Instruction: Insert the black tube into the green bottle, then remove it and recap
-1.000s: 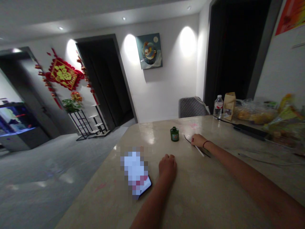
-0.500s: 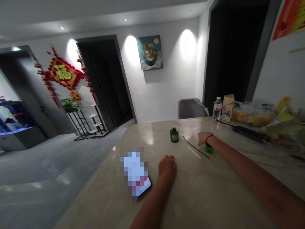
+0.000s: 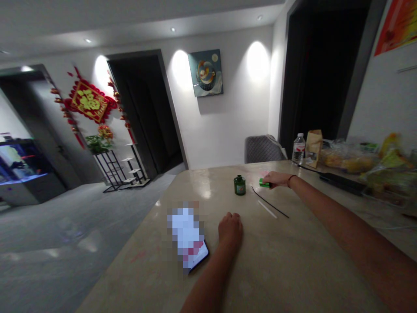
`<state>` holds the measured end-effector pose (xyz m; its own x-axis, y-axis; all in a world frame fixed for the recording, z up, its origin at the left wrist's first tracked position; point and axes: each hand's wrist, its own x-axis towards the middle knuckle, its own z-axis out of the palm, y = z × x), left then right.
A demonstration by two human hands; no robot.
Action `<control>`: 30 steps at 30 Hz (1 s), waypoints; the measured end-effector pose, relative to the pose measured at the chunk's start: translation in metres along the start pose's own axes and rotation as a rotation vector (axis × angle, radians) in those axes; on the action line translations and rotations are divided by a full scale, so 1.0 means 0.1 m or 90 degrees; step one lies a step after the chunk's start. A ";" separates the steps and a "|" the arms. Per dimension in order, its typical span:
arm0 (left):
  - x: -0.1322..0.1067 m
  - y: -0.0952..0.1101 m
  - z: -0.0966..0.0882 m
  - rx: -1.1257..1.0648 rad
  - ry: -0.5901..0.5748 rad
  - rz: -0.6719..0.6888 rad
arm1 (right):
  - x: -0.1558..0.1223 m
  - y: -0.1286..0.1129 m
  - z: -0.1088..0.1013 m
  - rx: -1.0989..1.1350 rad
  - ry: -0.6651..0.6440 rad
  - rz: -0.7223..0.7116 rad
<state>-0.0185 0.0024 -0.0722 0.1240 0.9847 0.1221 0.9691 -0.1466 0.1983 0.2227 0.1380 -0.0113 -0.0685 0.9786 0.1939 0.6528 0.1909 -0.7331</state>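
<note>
My right hand (image 3: pixel 276 179) reaches far across the table, its fingers closed on a small bright green object (image 3: pixel 265 183) at or just above the tabletop. The object's exact kind is too small to make out. A dark green bottle (image 3: pixel 239 186) with an open neck stands upright to its left, apart from the hand. My left hand (image 3: pixel 230 228) rests on the table with curled fingers and nothing visible in it. Between the hands lie a thin black stick (image 3: pixel 269 201) and a shorter white strip (image 3: pixel 267 209). Left of my left hand lies a phone (image 3: pixel 199 259) with a lit, blurred-out screen.
At the table's right back stand a water bottle (image 3: pixel 298 149) and a brown paper bag (image 3: pixel 313 148). Plastic bags of food (image 3: pixel 348 158) and a black power strip (image 3: pixel 341 183) lie beside them. A grey chair (image 3: pixel 263 148) is behind the far edge.
My right hand has moved left and slightly away with the green object, which was near the black stick's right end. My left hand stays put.
</note>
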 end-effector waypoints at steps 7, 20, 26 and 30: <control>-0.01 0.00 0.00 -0.001 -0.014 0.004 | 0.25 -0.29 0.29 0.238 -0.060 0.004; -0.03 0.01 -0.01 -0.026 0.003 0.010 | 0.53 -0.52 0.74 -0.084 0.099 -0.118; -0.03 0.03 -0.02 -0.021 -0.011 0.007 | 0.51 -0.50 0.77 -0.106 0.065 -0.125; -0.03 0.04 -0.05 -0.006 -0.029 0.000 | 0.48 -0.49 0.79 -0.120 0.058 -0.125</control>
<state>-0.0160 -0.0014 -0.0672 0.1333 0.9880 0.0775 0.9671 -0.1468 0.2078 0.1277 0.1818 -0.0172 -0.1457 0.9118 0.3840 0.7629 0.3507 -0.5432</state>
